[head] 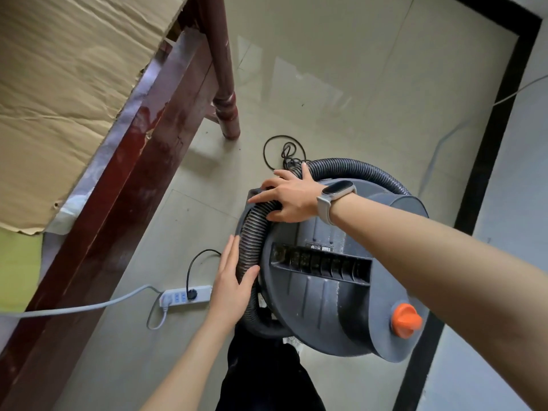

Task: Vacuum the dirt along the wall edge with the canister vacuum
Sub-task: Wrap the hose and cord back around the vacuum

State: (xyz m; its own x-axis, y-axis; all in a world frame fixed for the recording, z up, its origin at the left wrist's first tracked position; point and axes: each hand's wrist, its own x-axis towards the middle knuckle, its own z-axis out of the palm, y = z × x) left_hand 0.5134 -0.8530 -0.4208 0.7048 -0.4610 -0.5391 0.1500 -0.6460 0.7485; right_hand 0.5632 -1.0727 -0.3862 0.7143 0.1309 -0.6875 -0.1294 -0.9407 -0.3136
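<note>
We see the gray canister vacuum [335, 295] sitting on the pale tile floor [341, 84], close to the wall with its black strip [501, 120] at the bottom. A ribbed black hose [252, 232] curls around the top of the vacuum. An orange knob [406, 320] sticks out near its rim, and a dark handle slot [321, 266] runs across the lid.

Our left hand [232, 284] lies flat against the hose on the left side — fingers straight, thumb over the hose, not squeezing it. Our right hand [292, 195] rests on top of the hose farther up, fingers spread out and loose; it wears a watch [336, 191] on the wrist. We cannot tell if that thumb hooks under the hose.

A thin black cord [281, 152] lies in loops on the floor just past the vacuum. Another black cord plugs into a white power strip [186, 296] on the floor to the left — its gray cable [74, 308] runs away under a dark red wooden table [142, 149]. Brown cardboard [65, 84] covers the tabletop.
</note>
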